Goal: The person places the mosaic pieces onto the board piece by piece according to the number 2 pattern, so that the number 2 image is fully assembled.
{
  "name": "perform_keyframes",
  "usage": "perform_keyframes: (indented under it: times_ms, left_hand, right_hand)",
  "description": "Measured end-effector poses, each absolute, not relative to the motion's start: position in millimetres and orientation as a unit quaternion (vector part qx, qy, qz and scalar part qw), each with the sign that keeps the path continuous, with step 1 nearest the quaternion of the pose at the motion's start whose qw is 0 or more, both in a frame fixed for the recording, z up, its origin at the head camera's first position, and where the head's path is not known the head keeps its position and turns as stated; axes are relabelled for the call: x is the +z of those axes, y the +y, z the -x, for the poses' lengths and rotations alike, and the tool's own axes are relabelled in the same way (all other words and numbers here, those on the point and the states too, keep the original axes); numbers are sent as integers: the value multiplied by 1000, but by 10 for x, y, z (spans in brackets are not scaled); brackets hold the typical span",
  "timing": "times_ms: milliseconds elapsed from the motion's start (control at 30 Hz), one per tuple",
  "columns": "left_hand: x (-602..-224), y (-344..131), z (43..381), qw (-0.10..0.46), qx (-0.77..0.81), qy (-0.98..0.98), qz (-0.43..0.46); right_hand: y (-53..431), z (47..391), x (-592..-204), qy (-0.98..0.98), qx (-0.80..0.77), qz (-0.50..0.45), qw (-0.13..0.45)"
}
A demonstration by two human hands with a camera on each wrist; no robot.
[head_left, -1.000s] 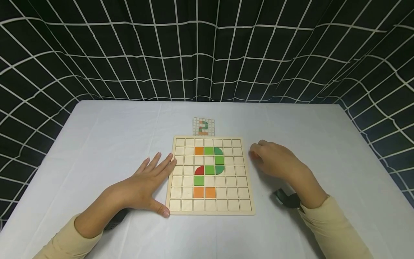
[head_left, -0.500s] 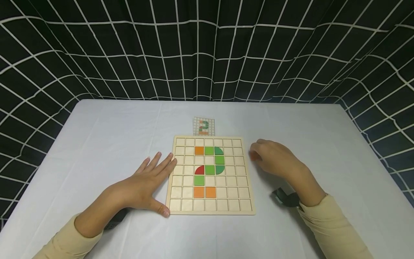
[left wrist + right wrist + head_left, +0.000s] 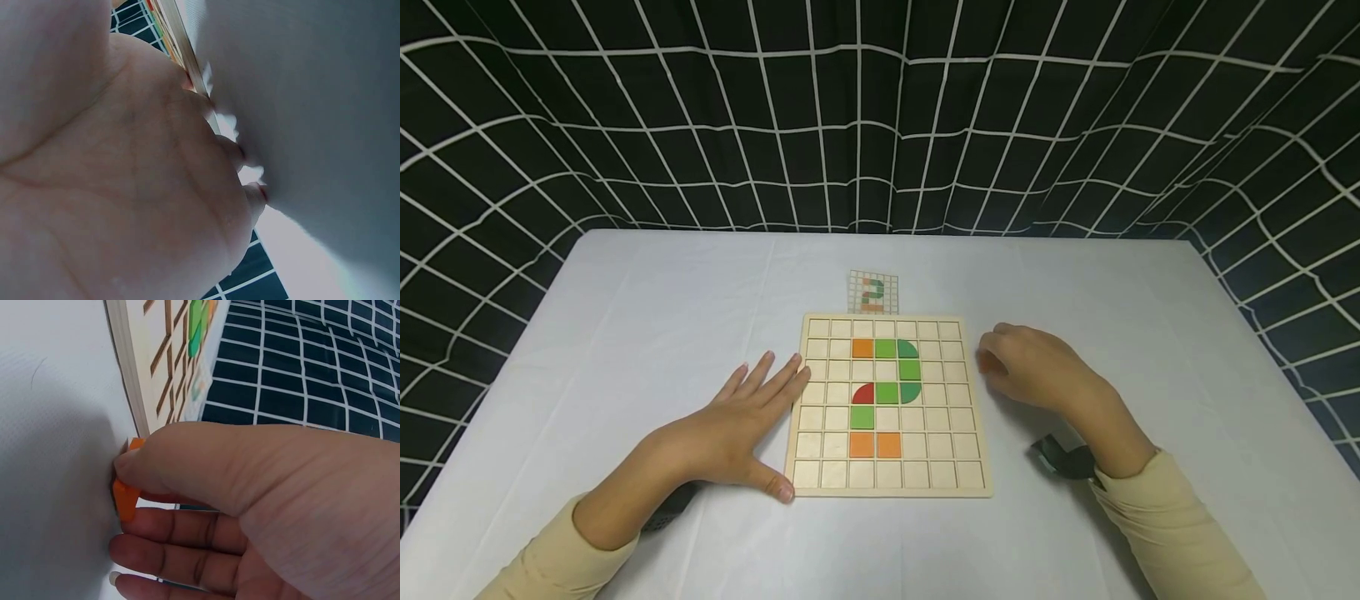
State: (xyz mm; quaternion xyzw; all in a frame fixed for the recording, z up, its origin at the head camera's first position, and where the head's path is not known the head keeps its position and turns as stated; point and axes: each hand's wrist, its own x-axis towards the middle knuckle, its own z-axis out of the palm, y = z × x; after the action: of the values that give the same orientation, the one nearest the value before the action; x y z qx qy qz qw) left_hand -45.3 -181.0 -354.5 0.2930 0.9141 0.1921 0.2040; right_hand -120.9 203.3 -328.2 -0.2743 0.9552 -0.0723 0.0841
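Note:
A square wooden grid board (image 3: pixel 940 475) lies flat on the table. Orange, light green and dark green tiles and a red quarter-round tile (image 3: pixel 863 394) sit in its cells, forming a "2"-like shape. Spread along the board's left edge, my left hand (image 3: pixel 726 437) touches it with fingertips and thumb. Just beyond the right edge, my right hand (image 3: pixel 1033 367) is low over the cloth. The right wrist view shows its thumb and index finger pinching an orange tile (image 3: pixel 127 499), close to the board's side; in the head view that tile is hidden.
A small pattern card (image 3: pixel 873 292) with a coloured "2" lies against the board's far edge. White cloth (image 3: pixel 685 283) covers the table. A black curtain with a white grid (image 3: pixel 880 108) encloses the back and sides. Dark wrist devices (image 3: pixel 1063 458) are worn under both wrists.

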Motion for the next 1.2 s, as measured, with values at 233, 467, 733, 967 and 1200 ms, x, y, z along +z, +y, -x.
perform_keyframes:
  times_ms: [233, 467, 733, 967, 1200]
  left_hand:
    - [-3524, -1815, 445, 206, 200, 912, -293]
    - [-3557, -1812, 459, 206, 188, 915, -292]
    - [-3557, -1822, 461, 198, 194, 913, -298]
    - [-3556, -1810, 464, 205, 184, 916, -292]
    - [-3569, -1808, 468, 205, 184, 916, -291]
  right_hand:
    - [2004, 1181, -3291, 952, -86, 283, 83]
    - [1950, 1132, -3254, 942, -98, 308, 90]
    - [1863, 1064, -3232, 934, -107, 325, 102]
    - [1797, 995, -3219, 924, -117, 354, 87]
    - [1700, 915, -3229, 923, -116, 358, 84]
